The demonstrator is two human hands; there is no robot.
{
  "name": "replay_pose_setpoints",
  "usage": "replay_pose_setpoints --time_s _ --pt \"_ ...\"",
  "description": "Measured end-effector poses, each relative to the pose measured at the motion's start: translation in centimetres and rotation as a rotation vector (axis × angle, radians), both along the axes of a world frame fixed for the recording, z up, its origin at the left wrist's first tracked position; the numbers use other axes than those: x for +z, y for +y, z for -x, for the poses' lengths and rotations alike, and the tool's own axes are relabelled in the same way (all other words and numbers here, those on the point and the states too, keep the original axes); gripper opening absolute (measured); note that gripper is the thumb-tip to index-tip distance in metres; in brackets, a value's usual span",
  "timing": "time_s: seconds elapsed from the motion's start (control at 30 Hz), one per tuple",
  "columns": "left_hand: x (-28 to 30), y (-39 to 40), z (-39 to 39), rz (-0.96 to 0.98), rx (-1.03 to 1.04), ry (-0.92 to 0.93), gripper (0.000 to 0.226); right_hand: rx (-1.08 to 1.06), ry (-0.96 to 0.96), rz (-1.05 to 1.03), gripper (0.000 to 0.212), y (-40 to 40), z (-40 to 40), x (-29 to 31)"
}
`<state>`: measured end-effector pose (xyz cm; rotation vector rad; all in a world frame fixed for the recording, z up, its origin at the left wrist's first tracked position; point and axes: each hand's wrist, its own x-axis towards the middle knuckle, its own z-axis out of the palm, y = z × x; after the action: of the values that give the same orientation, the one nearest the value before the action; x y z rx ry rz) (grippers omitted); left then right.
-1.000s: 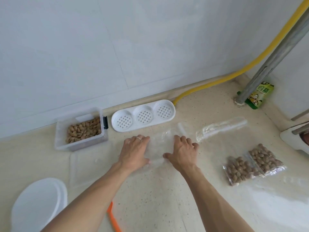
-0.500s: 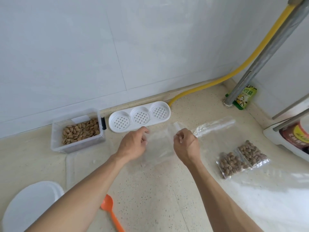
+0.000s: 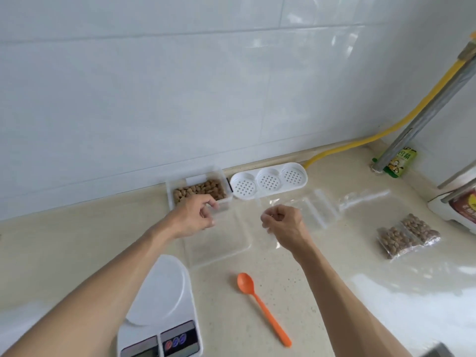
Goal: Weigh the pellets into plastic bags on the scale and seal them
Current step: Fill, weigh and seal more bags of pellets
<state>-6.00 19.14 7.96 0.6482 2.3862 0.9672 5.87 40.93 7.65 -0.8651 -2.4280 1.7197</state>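
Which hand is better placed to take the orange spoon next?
Right, probably. The orange spoon lies nearer the right hand, though it seems to pinch a clear bag; the left hand is farther, near the pellet box.

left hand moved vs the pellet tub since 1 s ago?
Yes. The left hand has gone left and back toward the wall; it was level with the white three-hole tray and is now at the pellet tub's front edge.
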Motion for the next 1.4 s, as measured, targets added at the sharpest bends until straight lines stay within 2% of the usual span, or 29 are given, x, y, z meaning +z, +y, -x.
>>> replay_pose_setpoints --time_s 0.17,0.33,0.53,0.67,0.83,1.07,1.2,1.4 --pt "-1.0 -10.2 -0.1 0.125 -0.020 -0.021 0.034 0.042 -0.081 0.022 0.007 -10.0 -0.2 -2.3" --pt "-3.4 -16.2 -1.7 0.177 0.014 -0.029 0.042 0.057 -0.203 0.013 0.009 -16.2 -1.0 -4.8" --pt "-5.8 -18.6 -2.9 0.181 0.076 0.033 0.046 0.008 -0.260 -0.029 0.008 -18.5 -1.6 -6.1" --pt "-6.1 -19.0 -3.9 0.281 0.141 0.193 0.050 -0.016 -0.253 -0.076 0.034 -19.0 -2.5 -6.1" --pt "-6.0 -19.7 -7.1 0.324 0.190 0.347 0.054 0.005 -0.184 -0.351 0.041 -19.5 -6.3 -6.4" --pt "-6.5 -20.3 -14.9 0.285 0.181 0.459 0.056 0.232 -0.081 -0.635 0.040 -21.2 -11.9 -6.7" --pt "-8.2 -21.1 -19.5 0.315 0.164 0.473 0.062 0.357 -0.112 -0.724 0.042 -22.2 -15.1 -7.8" --pt "-10.9 -22.4 -23.3 0.374 0.161 0.423 0.076 0.516 -0.247 -0.738 0.055 -22.8 -18.3 -9.0"
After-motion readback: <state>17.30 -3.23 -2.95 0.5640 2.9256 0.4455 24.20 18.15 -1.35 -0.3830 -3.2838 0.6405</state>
